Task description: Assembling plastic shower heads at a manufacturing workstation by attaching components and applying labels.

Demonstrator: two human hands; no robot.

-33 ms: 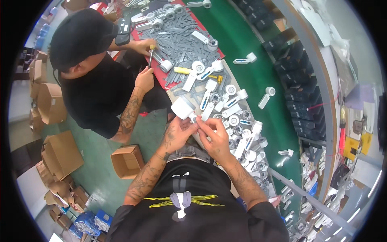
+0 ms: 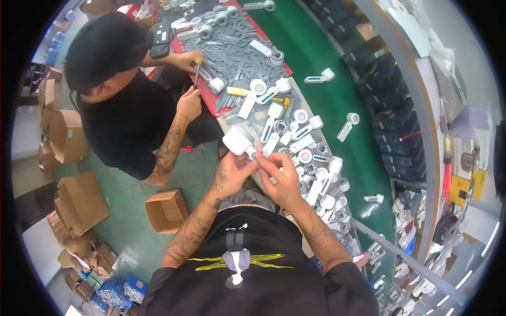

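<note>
White plastic is between my two hands: a shower head, its wide round end tipped toward the far left, held up in front of me beside the near left edge of the desk. My left grip is closed around its narrow neck, and my right grip pinches at the same end, thumb and finger drawn narrow; whether a small loose part sits between those fingertips, I cannot tell. I judge this to be close handwork at the neck, either fitting or checking something there. It seems to call for a steady left hold and a fine, controlled movement of the right fingertips. To the right lie many more shower heads in a crowded heap; farther off are grey strips and a yellow-handled tool. On the far left, a co-worker grips a slim tool.
</note>
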